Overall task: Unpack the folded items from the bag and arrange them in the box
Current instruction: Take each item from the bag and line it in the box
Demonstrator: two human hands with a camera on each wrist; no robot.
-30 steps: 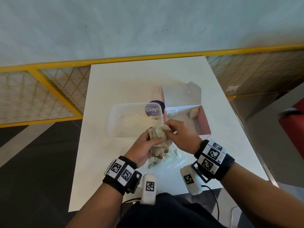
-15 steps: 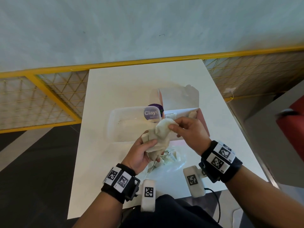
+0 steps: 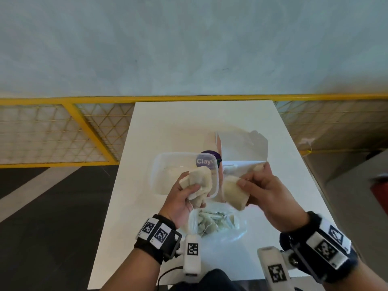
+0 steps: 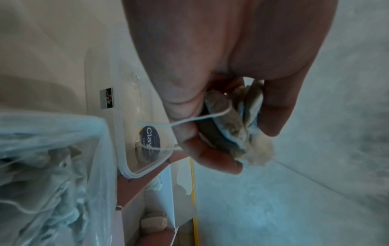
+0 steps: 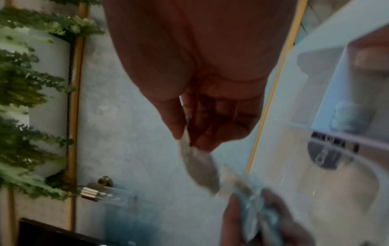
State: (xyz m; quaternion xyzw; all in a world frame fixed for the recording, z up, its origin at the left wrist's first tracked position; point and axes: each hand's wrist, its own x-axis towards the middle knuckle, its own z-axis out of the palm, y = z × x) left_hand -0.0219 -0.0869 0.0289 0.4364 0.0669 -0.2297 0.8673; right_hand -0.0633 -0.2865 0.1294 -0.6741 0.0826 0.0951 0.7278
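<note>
My left hand (image 3: 189,194) grips a bundle of beige folded tea bags (image 3: 200,180) above the table; in the left wrist view the bundle (image 4: 235,126) sits between thumb and fingers with a white string (image 4: 189,119) trailing. Just to its right, my right hand (image 3: 249,182) pinches a single tea bag (image 3: 233,194), also seen hanging from the fingertips as a tea bag (image 5: 200,169). Below both hands lies the clear plastic bag (image 3: 218,224) with several more tea bags. The pink box (image 3: 243,145) stands open behind my right hand, two tea bags (image 3: 230,169) inside.
A clear plastic container (image 3: 168,175) with a purple "Clay" label (image 3: 204,161) sits left of the box on the white table (image 3: 189,127). A yellow mesh fence (image 3: 63,131) runs behind the table, and dark floor lies to the left.
My right hand has pulled one tea bag off the bundle and drawn it to the right, so the hands now stand apart. The left hand keeps the rest.
</note>
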